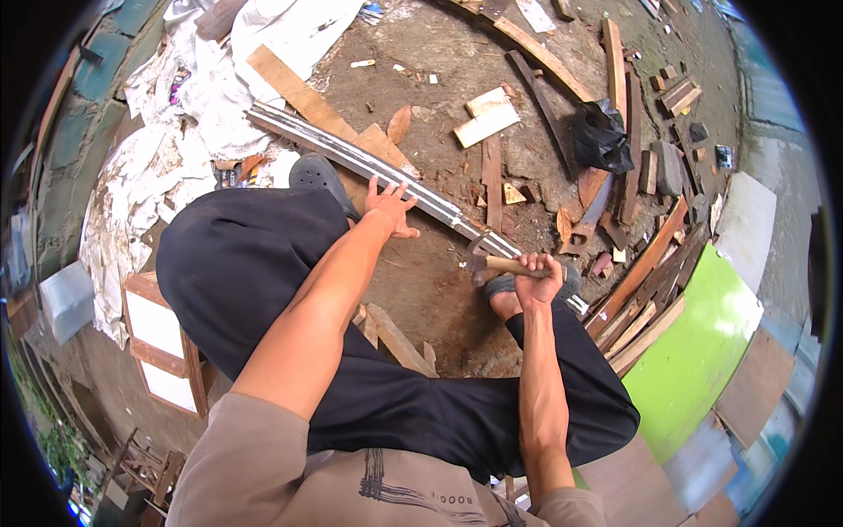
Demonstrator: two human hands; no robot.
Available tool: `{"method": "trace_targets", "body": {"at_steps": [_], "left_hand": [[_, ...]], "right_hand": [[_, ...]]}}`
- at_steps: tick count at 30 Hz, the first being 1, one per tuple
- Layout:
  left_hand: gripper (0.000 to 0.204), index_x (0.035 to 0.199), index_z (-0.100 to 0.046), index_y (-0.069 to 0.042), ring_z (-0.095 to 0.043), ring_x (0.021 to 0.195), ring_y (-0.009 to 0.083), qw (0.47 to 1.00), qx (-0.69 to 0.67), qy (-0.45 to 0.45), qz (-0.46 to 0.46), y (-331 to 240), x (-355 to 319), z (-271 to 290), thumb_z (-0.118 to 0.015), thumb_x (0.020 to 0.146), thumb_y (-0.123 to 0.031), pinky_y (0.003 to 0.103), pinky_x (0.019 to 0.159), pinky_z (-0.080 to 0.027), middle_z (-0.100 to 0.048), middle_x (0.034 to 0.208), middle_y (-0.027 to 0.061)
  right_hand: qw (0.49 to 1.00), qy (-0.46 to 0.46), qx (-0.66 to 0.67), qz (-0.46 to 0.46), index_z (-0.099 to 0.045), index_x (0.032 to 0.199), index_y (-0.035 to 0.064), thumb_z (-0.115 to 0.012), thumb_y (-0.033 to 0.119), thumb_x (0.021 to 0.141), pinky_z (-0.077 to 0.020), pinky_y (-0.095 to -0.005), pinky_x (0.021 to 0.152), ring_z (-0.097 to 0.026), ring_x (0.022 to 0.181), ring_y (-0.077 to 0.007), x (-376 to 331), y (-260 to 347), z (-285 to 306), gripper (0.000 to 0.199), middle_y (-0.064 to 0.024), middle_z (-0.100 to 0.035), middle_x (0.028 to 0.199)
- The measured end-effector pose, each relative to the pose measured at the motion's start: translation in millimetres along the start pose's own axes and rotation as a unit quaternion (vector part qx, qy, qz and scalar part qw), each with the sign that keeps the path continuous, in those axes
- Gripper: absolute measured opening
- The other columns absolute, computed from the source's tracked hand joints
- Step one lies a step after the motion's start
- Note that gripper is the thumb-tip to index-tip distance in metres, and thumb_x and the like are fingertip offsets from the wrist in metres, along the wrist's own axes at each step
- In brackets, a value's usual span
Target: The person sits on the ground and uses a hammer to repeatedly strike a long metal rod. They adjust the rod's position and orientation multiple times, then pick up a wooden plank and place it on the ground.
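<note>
A long wooden strip with white and dark stripes (342, 151) lies slantwise on the ground in front of me. My left hand (391, 209) rests on it, fingers spread. My right hand (537, 277) is wrapped round the light wooden handle of a hammer (505, 265). The hammer's dark metal head (479, 255) is at the strip's right part; whether they touch I cannot tell. My foot in a grey clog (320, 180) is beside the strip on the left, and my other foot (505, 303) is near its right end.
A flat tan board (299, 92) lies beyond the strip. Wood scraps, a black plastic bag (602, 136) and what looks like a handsaw (590, 215) lie to the right. A bright green sheet (702, 351) is at far right. White cloth (290, 39) and a framed white panel (158, 321) are leftward.
</note>
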State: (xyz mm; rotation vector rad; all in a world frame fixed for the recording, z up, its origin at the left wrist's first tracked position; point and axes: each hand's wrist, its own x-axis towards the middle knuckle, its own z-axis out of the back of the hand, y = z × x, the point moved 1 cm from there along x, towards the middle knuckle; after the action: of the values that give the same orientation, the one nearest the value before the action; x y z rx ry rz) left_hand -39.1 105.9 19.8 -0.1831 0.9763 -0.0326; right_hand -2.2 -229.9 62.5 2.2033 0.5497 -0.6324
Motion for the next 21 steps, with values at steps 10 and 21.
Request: {"method": "trace_targets", "body": {"at_steps": [10, 21], "left_hand": [[0.068, 0.119, -0.063, -0.001, -0.065, 0.104, 0.03, 0.895, -0.444, -0.039, 0.029, -71.9, -2.2, -6.0, -0.055, 0.087, -0.06, 0.047, 0.089, -0.048, -0.065, 0.116, 0.0183], [0.046, 0.107, -0.061, 0.005, -0.066, 0.07, 0.0188, 0.806, -0.592, 0.008, 0.015, -130.1, -64.5, -47.2, -0.053, 0.098, -0.039, 0.03, 0.057, -0.054, -0.066, 0.091, 0.0146]], "right_hand": [[0.991, 0.104, 0.078, 0.011, -0.045, 0.062, 0.012, -0.053, 0.031, 0.088, -0.0426, -0.0468, 0.088, -0.047, 0.069, -0.0214, -51.6, 24.4, -14.8, 0.033, -0.0026, -0.041, 0.06], [0.994, 0.013, 0.109, 0.008, -0.044, 0.062, 0.0128, -0.058, 0.029, 0.085, -0.0451, -0.0438, 0.084, -0.05, 0.064, -0.0211, -87.4, -15.0, 13.7, 0.031, -0.0025, -0.044, 0.058]]}}
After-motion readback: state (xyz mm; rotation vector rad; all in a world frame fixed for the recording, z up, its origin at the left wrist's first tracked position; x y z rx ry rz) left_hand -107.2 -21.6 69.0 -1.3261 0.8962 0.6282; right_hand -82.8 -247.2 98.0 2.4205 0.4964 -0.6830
